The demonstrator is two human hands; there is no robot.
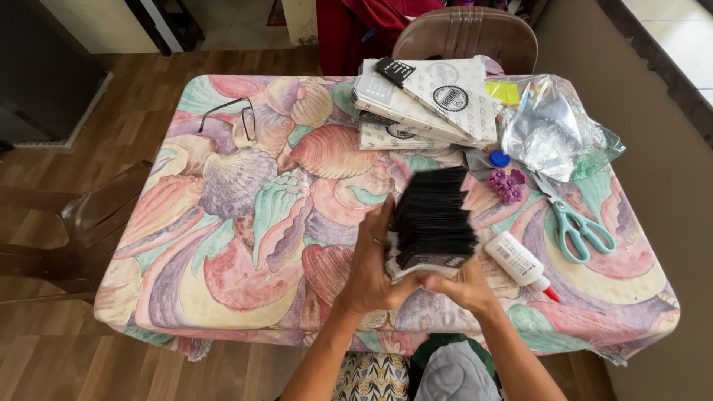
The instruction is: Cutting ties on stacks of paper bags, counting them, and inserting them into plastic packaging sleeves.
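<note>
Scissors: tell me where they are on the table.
In the head view the green-handled scissors lie on the table's right side, between the glue bottle and the clear plastic bag.

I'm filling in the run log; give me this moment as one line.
left hand: holds black card stack | right hand: supports stack from below | nearby: glue bottle, scissors | surface: shell-print tablecloth
</note>
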